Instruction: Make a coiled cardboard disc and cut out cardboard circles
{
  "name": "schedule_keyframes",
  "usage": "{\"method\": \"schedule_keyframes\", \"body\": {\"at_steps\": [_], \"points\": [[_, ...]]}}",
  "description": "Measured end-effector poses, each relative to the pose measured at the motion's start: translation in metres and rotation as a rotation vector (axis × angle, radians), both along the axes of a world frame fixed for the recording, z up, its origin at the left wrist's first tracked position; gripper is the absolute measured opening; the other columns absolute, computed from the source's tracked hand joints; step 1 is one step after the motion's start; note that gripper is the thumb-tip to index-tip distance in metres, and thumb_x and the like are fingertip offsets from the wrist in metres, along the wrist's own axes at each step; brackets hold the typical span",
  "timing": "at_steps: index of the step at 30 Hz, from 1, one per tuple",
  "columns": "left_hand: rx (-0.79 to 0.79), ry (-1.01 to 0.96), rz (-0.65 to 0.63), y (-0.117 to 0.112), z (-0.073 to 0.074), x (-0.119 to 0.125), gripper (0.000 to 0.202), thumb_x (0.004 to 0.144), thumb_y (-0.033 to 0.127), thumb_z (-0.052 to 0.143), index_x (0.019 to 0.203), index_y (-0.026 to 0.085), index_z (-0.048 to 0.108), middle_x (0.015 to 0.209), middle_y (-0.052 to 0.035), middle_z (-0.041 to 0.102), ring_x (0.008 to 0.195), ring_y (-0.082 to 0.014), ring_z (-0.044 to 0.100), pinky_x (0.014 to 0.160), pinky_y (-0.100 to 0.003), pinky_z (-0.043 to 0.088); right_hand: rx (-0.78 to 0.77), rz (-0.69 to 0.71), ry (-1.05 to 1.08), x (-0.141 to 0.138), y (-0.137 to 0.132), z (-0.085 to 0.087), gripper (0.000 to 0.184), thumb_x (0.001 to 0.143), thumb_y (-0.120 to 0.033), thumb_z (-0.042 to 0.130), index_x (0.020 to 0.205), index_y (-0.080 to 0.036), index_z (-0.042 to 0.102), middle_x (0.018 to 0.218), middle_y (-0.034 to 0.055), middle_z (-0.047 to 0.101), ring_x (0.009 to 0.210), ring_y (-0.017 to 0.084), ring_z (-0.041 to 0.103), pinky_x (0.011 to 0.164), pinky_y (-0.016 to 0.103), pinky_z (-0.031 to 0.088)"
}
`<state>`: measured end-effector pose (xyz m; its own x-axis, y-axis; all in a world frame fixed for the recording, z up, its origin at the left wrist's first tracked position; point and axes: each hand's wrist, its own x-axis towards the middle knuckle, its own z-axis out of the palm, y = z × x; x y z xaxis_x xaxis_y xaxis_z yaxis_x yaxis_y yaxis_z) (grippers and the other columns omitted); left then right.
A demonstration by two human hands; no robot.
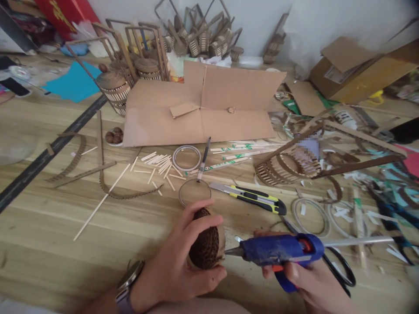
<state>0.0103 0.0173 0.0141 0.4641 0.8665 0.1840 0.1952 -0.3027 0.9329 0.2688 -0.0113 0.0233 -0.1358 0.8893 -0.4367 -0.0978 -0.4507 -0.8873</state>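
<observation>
My left hand (180, 253), with a watch on its wrist, is wrapped round a rounded piece with a dark brown, rough surface (204, 244) and a paler band along its right edge. In my right hand (304, 279) is a blue hot glue gun (275, 249), a pale glue stick (358, 241) jutting from its back end. The gun's nozzle (232, 251) points left and meets or nearly meets the pale band; whether glue is coming out I cannot tell. Just beyond my hands lie a yellow and black utility knife (250, 197) and a thin ring (194, 193).
Short sticks (160, 161), a pen (204, 159) and tape rolls (186, 158) lie ahead, before a cardboard sheet (163, 113). A handled bamboo basket (278, 168) lies tilted at right, near black-handled scissors (342, 266). Finished-looking lanterns (113, 87) stand at back left.
</observation>
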Motion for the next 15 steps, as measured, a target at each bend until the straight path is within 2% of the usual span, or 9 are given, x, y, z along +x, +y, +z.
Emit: {"method": "schedule_keyframes", "body": {"at_steps": [8, 15], "points": [[0.034, 0.016, -0.004, 0.0011, -0.0003, -0.0014, 0.070, 0.080, 0.023, 0.073, 0.140, 0.037, 0.039, 0.153, -0.0104, 0.033, 0.137, -0.0334, 0.043, 0.111, -0.049, 0.039, -0.001, -0.037, 0.030, -0.0038, -0.0007, 0.0034, 0.056, 0.059, -0.062, 0.088, 0.094, -0.019, 0.078, 0.058, 0.0038, 0.070, 0.056, 0.018, 0.060, 0.056, 0.029, 0.044], [0.037, 0.022, -0.010, 0.0003, -0.0006, -0.0009, 0.074, 0.077, 0.019, 0.073, 0.141, 0.037, 0.039, 0.153, -0.0093, 0.033, 0.137, -0.0329, 0.044, 0.111, -0.048, 0.039, -0.026, -0.047, 0.061, -0.0038, -0.0011, 0.0040, 0.055, 0.058, -0.057, 0.091, 0.096, -0.019, 0.077, 0.059, 0.0040, 0.072, 0.054, 0.019, 0.063, 0.057, 0.031, 0.050]]}}
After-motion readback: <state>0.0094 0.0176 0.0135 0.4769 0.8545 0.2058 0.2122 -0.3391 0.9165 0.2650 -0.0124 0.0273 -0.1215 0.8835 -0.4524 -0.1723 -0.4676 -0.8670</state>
